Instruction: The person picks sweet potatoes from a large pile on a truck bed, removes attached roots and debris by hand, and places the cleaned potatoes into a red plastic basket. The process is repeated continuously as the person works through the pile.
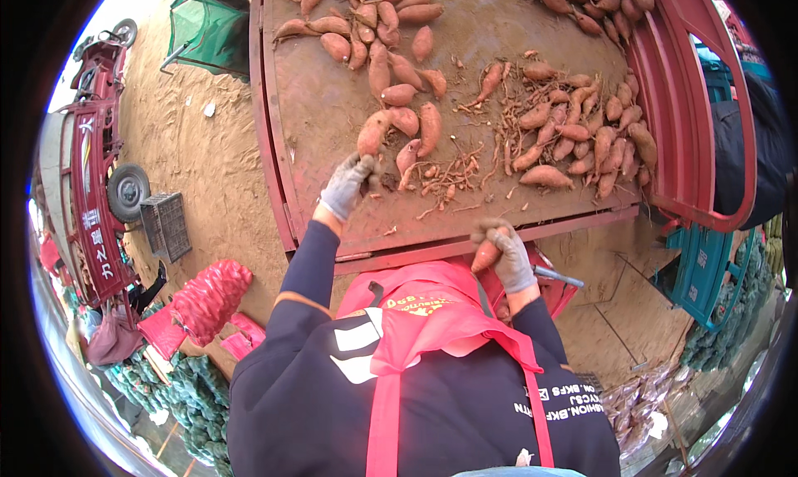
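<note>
My left hand (352, 181), in a soiled light grey glove, grips the lower end of a curved sweet potato (374, 131) above the truck bed. Several more sweet potatoes (430, 127) lie just beyond it. At the bed's near edge, my right hand (510, 255), also gloved, holds a small sweet potato (486, 256). Under that hand is a red sack (561, 299) with a metal bar (558, 276) at its mouth; part of the sack is hidden by my apron and arm. Thin root trimmings (458, 171) are scattered between my hands.
The dirt-covered truck bed (349, 227) carries a pile of small sweet potatoes (561, 127) at right. A red metal rail (679, 115) bounds that side. A green mesh bag (209, 31), a black crate (165, 227), a filled red net sack (212, 299) and a red three-wheeler (93, 184) stand at left.
</note>
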A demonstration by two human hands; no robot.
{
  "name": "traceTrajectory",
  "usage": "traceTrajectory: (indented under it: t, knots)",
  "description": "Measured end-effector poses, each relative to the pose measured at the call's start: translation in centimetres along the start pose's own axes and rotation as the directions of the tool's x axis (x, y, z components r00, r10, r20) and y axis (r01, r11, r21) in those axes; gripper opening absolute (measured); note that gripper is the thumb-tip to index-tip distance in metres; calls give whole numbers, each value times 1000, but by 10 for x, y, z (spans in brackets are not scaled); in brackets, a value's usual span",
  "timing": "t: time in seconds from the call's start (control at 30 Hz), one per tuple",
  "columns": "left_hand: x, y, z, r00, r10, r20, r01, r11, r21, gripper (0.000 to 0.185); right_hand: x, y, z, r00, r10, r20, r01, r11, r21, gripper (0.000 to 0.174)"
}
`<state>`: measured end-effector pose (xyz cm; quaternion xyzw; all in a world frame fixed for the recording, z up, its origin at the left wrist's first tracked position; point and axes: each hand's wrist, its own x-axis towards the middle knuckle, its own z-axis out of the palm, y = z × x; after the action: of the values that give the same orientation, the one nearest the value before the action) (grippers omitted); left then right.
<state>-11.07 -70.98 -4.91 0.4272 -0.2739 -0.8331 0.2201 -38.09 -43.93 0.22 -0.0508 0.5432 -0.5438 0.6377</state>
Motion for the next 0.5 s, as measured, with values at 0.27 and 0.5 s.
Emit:
traceTrajectory:
  t: [0.27,0.5]
  knots:
    - [-86,-8,82,794,-240,558,300,954,-16,71,41,-44,85,911,-194,363,53,930,364,76]
    - [-90,-31,100,810,-395,433,268,907,326,47,25,-23,65,970,-221,97,177,924,339,55]
